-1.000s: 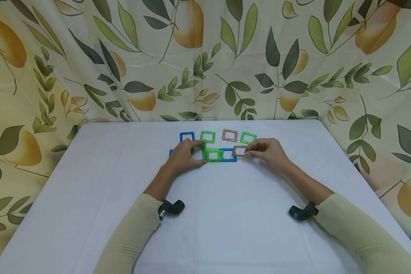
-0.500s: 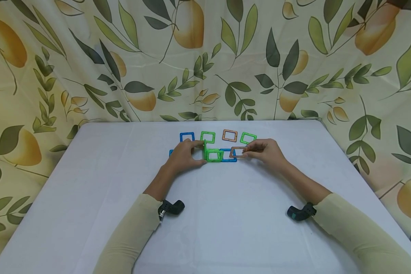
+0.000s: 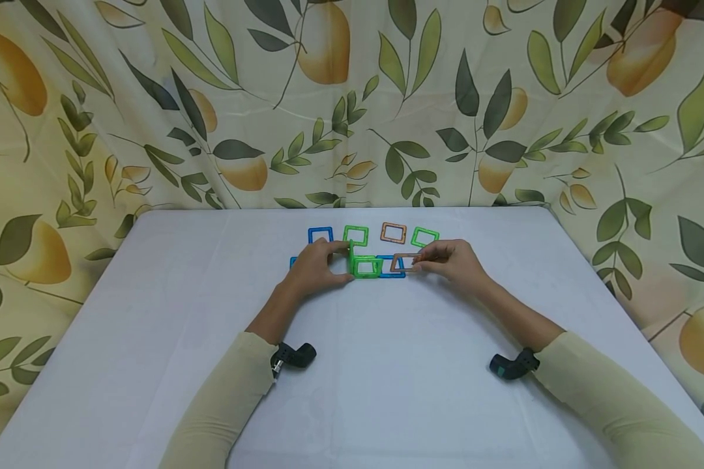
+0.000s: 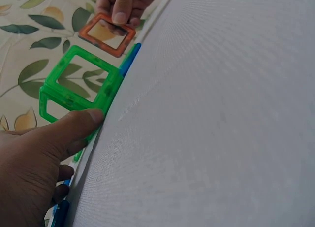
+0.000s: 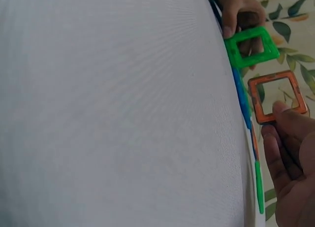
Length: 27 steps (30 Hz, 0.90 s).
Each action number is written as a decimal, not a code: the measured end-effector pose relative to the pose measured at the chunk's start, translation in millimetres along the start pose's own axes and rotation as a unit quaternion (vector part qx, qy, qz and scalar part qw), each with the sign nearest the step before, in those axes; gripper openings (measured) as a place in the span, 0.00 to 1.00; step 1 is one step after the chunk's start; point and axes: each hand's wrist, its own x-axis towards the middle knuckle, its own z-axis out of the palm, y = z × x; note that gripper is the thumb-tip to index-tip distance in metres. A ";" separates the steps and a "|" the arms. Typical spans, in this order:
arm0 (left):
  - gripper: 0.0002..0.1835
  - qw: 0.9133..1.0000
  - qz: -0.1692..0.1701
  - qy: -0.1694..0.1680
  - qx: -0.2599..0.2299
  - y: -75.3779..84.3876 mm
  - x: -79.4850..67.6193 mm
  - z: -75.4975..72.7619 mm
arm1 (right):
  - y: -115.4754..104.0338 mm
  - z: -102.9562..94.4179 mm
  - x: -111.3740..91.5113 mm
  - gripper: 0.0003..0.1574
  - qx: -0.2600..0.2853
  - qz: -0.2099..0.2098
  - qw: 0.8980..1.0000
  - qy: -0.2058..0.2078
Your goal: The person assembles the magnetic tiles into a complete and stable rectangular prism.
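Observation:
My left hand [image 3: 315, 266] spans an upright green magnetic tile [image 3: 352, 257] in the head view, index finger at its top and thumb at its base. Joined to its right side are more green tile frames [image 4: 112, 84], standing in a small box-like form. A blue magnetic tile [image 3: 393, 275] lies flat on the table against their right side. Between thumb and fingers, my right hand [image 3: 460, 264] pinches an orange magnetic tile [image 5: 255, 101] by its edge. That tile is held tilted above the blue one, overlapping it in the head view and apart from the green tiles.
Along the back of the white table [image 3: 340, 391] lie loose tiles: a blue one [image 3: 320, 228], a green one [image 3: 356, 227], an orange one [image 3: 394, 225] and another green one [image 3: 425, 228]. More blue [image 3: 293, 261] shows left of my left hand. A patterned curtain [image 3: 352, 143] hangs behind.
My right hand has carried the orange tile slightly left and down, so that it overlaps more of the blue tile. The left hand and green tiles stay put.

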 end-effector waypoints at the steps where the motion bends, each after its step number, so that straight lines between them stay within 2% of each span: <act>1: 0.38 1.000 0.000 0.000 0.001 0.0 0.0 0.1 | -0.4 0.7 -0.1 0.09 0.000 0.000 1.000 -0.001; 27: 0.38 1.000 -0.004 -0.007 0.009 1.6 -0.8 -2.2 | -5.8 8.8 -0.1 0.10 -0.007 0.015 1.000 -0.003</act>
